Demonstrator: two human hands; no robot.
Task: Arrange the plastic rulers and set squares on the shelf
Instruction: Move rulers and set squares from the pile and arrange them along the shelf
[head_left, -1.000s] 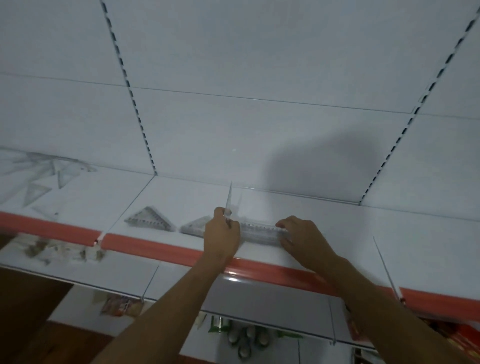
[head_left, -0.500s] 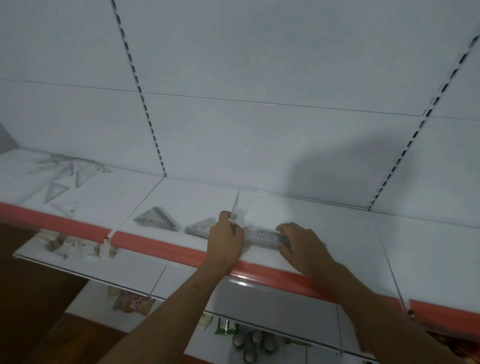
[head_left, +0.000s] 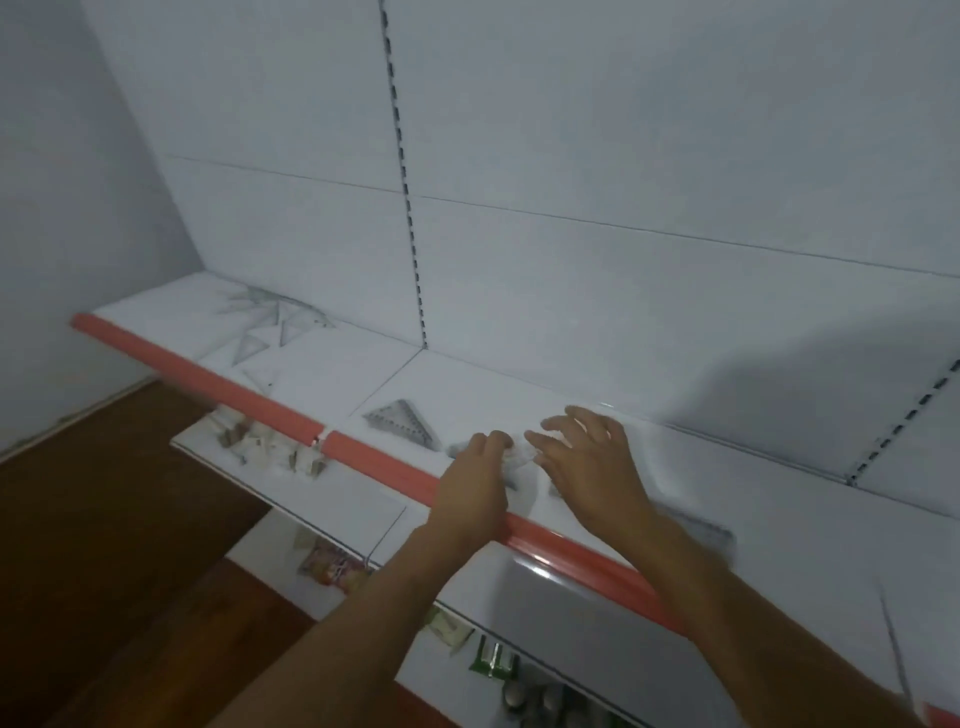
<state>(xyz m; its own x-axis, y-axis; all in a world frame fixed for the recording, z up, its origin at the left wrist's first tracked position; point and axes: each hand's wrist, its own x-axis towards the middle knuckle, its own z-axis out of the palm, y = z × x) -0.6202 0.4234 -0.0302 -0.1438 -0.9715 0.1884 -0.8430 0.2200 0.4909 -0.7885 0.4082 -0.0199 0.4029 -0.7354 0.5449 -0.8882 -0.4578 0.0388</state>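
Observation:
The white shelf has a red front strip. My left hand reaches over the strip, its fingers curled down onto a clear set square that pokes out at its left. To the right, my right hand hovers with fingers spread, holding nothing. Blurred clear plastic lies between the two hands. Another set square lies flat just left of them. A stack of clear rulers shows, blurred, behind my right forearm.
A loose pile of set squares lies at the shelf's far left end. A thin clear divider stands near the right front. Lower shelves hold small packets. Brown floor lies at the left.
The view has swung left. My right hand has let go of the ruler stack and moved left, fingers now spread. My left hand has shifted onto the small set square.

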